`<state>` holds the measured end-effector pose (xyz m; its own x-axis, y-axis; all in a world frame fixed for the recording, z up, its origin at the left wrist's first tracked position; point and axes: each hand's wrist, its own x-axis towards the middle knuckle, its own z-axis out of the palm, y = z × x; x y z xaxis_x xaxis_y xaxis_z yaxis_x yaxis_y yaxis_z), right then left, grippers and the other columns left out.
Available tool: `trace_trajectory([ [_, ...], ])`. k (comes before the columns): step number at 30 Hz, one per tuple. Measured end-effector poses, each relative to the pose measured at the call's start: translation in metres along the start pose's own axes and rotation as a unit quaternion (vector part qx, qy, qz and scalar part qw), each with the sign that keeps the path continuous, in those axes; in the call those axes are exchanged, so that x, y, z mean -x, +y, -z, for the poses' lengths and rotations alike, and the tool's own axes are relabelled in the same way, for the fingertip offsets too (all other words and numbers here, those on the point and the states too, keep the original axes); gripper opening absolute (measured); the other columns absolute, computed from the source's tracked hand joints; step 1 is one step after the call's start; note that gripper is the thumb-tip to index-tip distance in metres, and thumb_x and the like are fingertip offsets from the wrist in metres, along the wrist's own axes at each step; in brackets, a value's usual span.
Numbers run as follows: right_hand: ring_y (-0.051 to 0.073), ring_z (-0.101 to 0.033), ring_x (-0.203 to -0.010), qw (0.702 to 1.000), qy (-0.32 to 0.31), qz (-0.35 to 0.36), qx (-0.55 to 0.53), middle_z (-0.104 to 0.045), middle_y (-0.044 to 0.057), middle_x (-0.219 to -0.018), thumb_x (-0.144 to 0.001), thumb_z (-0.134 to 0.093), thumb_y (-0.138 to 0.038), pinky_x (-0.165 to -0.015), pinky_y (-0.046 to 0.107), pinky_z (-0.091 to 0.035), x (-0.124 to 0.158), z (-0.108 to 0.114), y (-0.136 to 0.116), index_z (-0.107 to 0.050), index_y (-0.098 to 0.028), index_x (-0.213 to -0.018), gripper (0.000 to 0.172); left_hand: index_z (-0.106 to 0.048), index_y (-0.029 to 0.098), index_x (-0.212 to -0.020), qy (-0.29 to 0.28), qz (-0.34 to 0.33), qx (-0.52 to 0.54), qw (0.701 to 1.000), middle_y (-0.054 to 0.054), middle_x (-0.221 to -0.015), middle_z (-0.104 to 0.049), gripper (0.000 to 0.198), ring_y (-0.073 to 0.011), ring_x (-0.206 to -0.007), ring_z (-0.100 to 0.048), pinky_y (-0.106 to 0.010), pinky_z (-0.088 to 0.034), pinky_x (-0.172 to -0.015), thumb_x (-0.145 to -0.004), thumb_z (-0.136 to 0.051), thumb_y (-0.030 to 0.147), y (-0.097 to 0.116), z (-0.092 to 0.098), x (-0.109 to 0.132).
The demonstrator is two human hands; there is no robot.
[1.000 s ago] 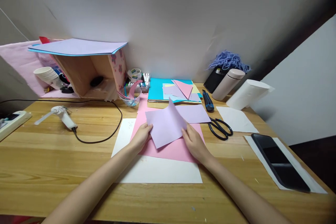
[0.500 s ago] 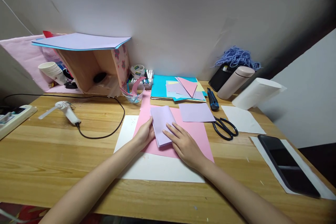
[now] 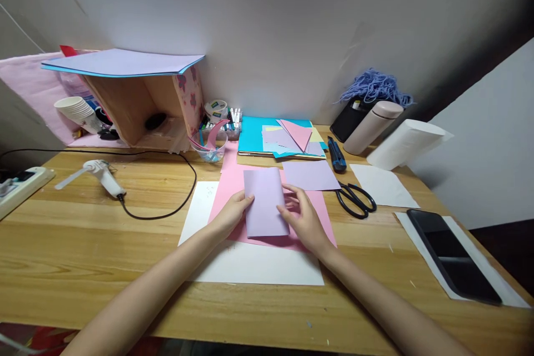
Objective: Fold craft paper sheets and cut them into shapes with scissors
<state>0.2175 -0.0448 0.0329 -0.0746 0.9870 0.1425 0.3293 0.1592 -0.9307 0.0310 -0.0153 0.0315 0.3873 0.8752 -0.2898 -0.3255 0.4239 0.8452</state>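
Note:
A folded lilac sheet of paper [image 3: 265,206] is held over the pink sheet [image 3: 225,175], its fold along the right side. My left hand [image 3: 231,212] pinches its left edge, thumb on top and fingers underneath. At the folded right edge is my right hand [image 3: 306,221], its thumb tip on the paper and its fingers curved around behind the edge. Under the pink sheet lies a white sheet [image 3: 258,268]. Another lilac piece [image 3: 311,175] lies behind my right hand, covering the blades of black-handled scissors [image 3: 356,200].
At the left are a white hot glue gun [image 3: 104,177] and an open box [image 3: 137,100]. Behind the papers stand a clear cup [image 3: 211,151] and a blue folder [image 3: 252,132] with paper scraps. A utility knife [image 3: 336,154], a bottle [image 3: 371,129] and a phone [image 3: 450,256] lie right.
The folded lilac paper has turned more upright and squarer to me. My right hand has slid off its top face to the right edge; my left hand still holds the left edge.

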Motion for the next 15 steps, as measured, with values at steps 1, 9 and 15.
trace_trajectory([
  [1, 0.024, -0.053, -0.107, 0.996, -0.011, -0.06, -0.067, -0.053, 0.012, -0.123, -0.078, -0.055, -0.043, -0.084, 0.039, -0.047, -0.0032, 0.0013, 0.002, -0.047, -0.021, -0.122, 0.049, -0.061, 0.01, -0.101, -0.014, 0.005, -0.012, 1.0, -0.012, -0.096, -0.067, 0.036, -0.0239, -0.091, -0.061, -0.036, -0.044, -0.084, -0.074, -0.064, 0.033, 0.0005, -0.0007, 0.0005],
  [9, 0.024, -0.059, -0.096, 0.95, -0.094, -0.172, -0.243, -0.067, 0.008, -0.098, -0.069, -0.067, -0.038, -0.08, 0.034, -0.047, -0.0126, 0.0077, 0.0038, -0.063, -0.015, -0.098, 0.037, -0.063, 0.011, -0.083, 0.036, -0.024, -0.11, 0.993, -0.008, -0.085, -0.068, 0.034, -0.0213, -0.08, -0.061, -0.031, -0.045, -0.074, -0.064, -0.071, 0.038, 0.0059, -0.0035, 0.0021],
  [15, 0.025, -0.06, -0.095, 0.947, -0.086, -0.2, -0.235, -0.067, 0.009, -0.098, -0.067, -0.069, -0.038, -0.075, 0.034, -0.048, -0.0112, 0.0068, 0.002, -0.063, -0.015, -0.096, 0.037, -0.064, 0.011, -0.079, 0.061, -0.007, -0.094, 0.994, -0.007, -0.076, -0.069, 0.039, -0.0197, -0.072, -0.063, -0.029, -0.046, -0.068, -0.055, -0.076, 0.039, 0.0071, -0.0026, 0.0014],
])
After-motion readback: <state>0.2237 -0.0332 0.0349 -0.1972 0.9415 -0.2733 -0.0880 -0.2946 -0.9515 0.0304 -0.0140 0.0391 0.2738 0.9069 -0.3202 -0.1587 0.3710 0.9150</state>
